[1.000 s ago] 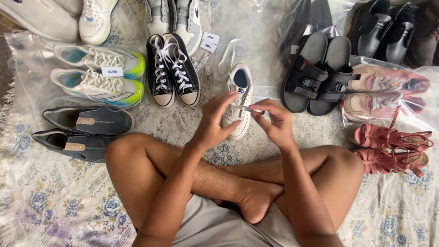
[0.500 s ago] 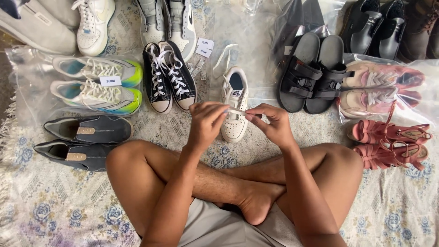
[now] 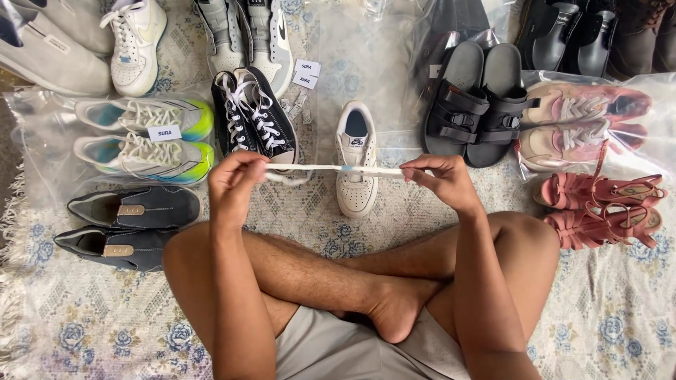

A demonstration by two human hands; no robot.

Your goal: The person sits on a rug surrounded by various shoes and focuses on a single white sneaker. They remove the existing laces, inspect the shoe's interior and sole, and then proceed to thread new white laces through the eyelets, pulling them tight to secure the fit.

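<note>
From the head camera I see my left hand (image 3: pixel 236 184) and right hand (image 3: pixel 440 181) each pinched on a flat white shoelace (image 3: pixel 331 169), stretched taut above a smooth, probably leather, white sneaker (image 3: pixel 355 160) on the floral rug (image 3: pixel 91 324).

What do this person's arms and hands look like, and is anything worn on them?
Both arms are bare from as far up as the view shows down to the fingertips: no sleeves show. The left hand and the right hand carry no gloves, and no rings, watch or bracelets can be seen. The only clothing in view is a pair of light grey shorts.
</note>
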